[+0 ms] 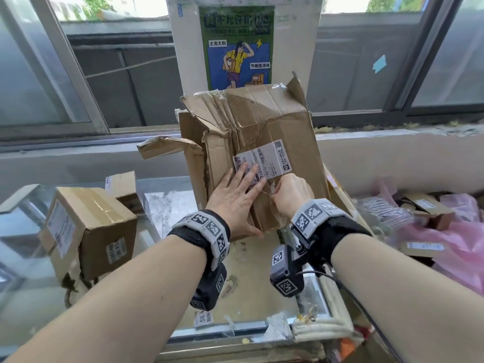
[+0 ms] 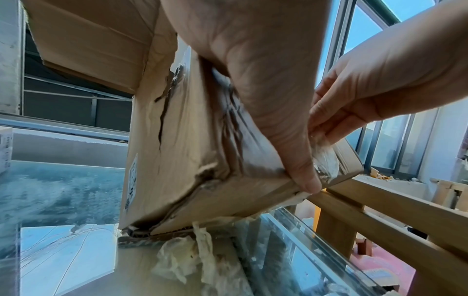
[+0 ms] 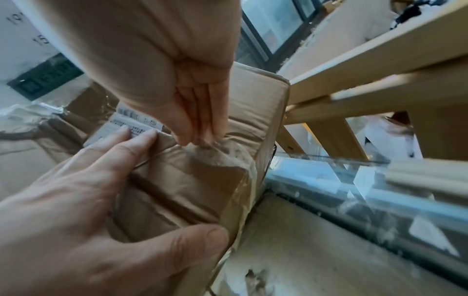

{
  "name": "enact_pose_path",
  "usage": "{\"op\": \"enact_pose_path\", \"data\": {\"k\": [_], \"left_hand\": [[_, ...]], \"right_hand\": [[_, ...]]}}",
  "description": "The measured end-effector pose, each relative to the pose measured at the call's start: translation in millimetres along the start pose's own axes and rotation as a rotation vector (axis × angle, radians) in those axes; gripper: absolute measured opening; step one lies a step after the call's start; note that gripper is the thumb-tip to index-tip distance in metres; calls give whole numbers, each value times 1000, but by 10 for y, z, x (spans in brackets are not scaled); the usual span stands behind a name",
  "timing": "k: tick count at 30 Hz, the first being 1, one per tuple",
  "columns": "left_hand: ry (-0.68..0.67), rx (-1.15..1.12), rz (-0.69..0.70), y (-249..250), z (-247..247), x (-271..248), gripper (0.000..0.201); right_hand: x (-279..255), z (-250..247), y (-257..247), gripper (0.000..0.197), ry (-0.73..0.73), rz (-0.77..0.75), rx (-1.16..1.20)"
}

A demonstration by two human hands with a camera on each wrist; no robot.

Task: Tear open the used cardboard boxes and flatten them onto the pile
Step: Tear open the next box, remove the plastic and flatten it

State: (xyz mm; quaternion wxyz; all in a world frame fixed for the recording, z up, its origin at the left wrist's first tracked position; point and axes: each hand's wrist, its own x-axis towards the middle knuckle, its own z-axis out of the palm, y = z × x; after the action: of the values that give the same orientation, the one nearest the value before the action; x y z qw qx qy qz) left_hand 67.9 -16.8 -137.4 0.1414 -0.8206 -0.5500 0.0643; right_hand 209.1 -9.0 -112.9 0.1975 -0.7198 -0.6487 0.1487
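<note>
We press our left hand (image 1: 234, 197) flat, fingers spread, against the crumpled box (image 1: 259, 142) standing at twelve o'clock on the glass counter (image 1: 167, 205). Our right hand (image 1: 289, 195) pinches its clear tape (image 3: 215, 154).

Arms: bare from the wrists back, no sleeves in view.
Left hand (image 1: 234, 197): bare, no glove and no ring visible.
Right hand (image 1: 290, 195): bare as well.
Wristbands (image 1: 207, 231): one black fabric band on each wrist, with a ring of grey blocks that carry black-and-white square code markers.
Wrist cameras (image 1: 286, 271): a dark box under each wrist, with the same markers.
Cable (image 1: 348, 289): thin and black, at the right unit.
</note>
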Motion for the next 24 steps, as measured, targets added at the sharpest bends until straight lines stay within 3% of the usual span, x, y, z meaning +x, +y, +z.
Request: {"op": "enact_pose_path", "data": {"k": [5,8,12,24], "left_hand": [[57,-95,-63,75,-59,-26,122],[74,-173,-122,122,-44,-62,119],[79,-231,-138,162,-37,-87,113],[83,-257,-194,160,-27,-111,111]], "right_hand": [[135,-93,116,19,-1,-65,13],[225,-97,198,10,-63,-12,201],[270,-49,237,18,-161,71,430],[199,0,124,17,-293,190,674]]}}
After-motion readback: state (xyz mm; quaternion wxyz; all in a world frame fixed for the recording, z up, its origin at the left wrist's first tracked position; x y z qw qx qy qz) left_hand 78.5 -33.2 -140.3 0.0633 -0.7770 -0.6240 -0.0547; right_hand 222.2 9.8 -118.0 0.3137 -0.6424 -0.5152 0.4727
